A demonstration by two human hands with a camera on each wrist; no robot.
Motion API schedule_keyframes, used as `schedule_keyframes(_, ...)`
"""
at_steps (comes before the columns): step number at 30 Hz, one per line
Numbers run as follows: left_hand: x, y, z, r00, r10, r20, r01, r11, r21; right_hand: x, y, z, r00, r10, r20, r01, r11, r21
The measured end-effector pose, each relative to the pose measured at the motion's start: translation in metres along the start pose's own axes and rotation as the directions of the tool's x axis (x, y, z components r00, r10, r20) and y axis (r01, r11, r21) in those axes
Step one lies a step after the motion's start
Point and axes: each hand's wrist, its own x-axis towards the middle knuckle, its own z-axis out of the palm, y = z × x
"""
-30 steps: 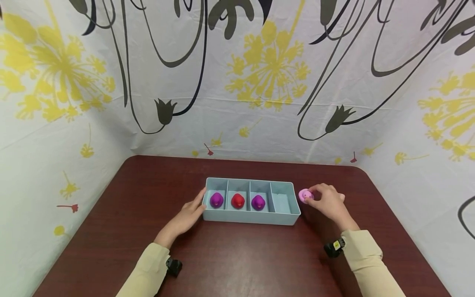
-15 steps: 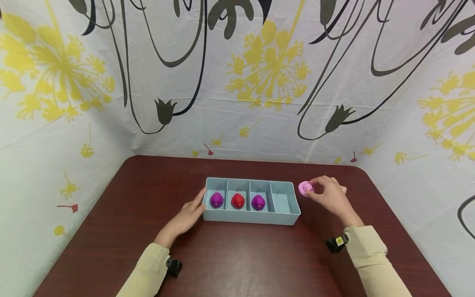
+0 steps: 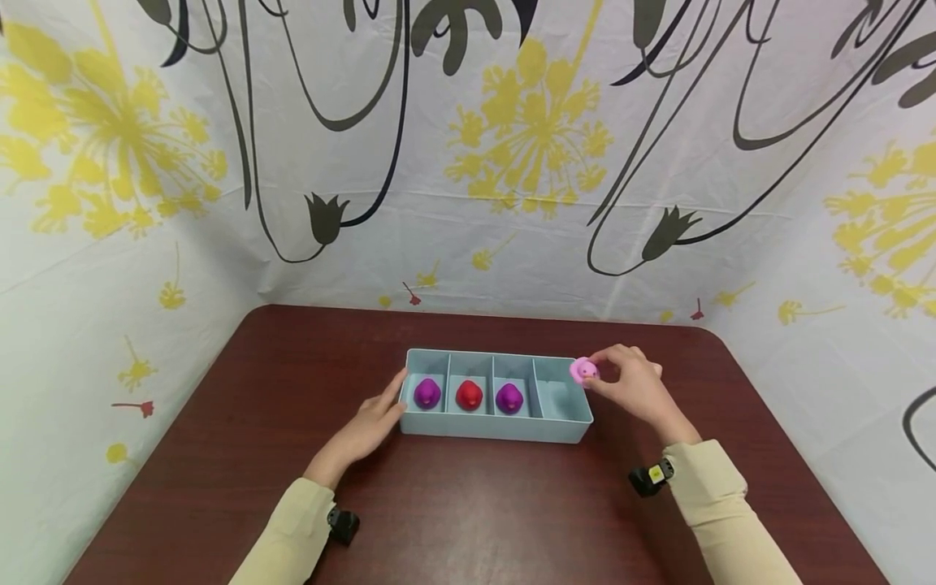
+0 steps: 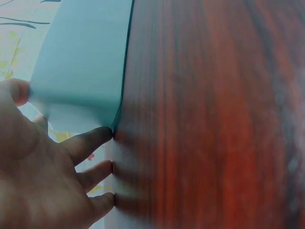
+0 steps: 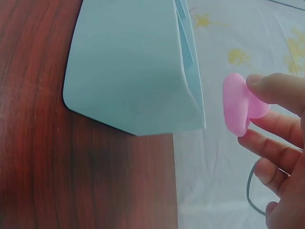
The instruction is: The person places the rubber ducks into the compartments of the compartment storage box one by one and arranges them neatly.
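A pale blue four-sided tray (image 3: 497, 427), split into a row of compartments, stands on the table. From left to right, its compartments bear a purple toy duck (image 3: 427, 394), a red toy duck (image 3: 469, 396) and another purple toy duck (image 3: 509, 398); the rightmost has nothing on its floor. My right hand (image 3: 634, 387) pinches a pink toy duck (image 3: 582, 370) between thumb and fingers, raised over the tray's right end. In the right wrist view the pink toy is apart from the tray wall. My left hand (image 3: 369, 424) touches the tray's left end with extended, spread fingers.
The dark red-brown table (image 3: 483, 512) has rounded far corners. A white cloth (image 3: 453, 244) with yellow and grey plant prints hangs behind it and along both sides.
My right hand rose slightly with the pink toy duck beside the tray, then moved left to the tray's right end. The left hand, tray and other ducks stay put.
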Motion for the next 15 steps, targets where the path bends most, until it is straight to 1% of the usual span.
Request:
schedule_keyframes(6,-0.001,0.001,0.0,1.0,0.002,0.003,-0.002,1.0,-0.008,0.003,-0.007,0.007,0.999,-0.017,0.036,0.016,1.0,0.019)
schedule_keyframes(15,-0.001,0.0,0.0,1.0,0.002,0.003,-0.002,1.0,-0.012,0.007,-0.012,0.019,0.995,-0.044,0.086,0.043,0.999,0.016)
